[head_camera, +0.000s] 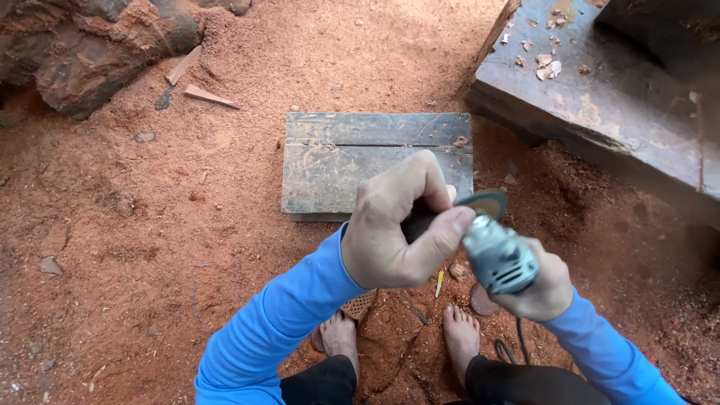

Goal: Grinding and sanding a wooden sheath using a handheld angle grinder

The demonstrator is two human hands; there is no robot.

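Around you the ground [150, 225] is loose red sawdust, with a dark timber slab [600, 97] at upper right and a worn plank [375, 161] lying flat ahead of your bare feet. The angle grinder [499, 255] sits above your knees, a compact metal tool that looks dense and rigid; take it by the body, away from the disc [484, 202]. Your right hand [540, 289] has a closed grip around its body from below. Your left hand [397, 232] is curled shut at the disc end.
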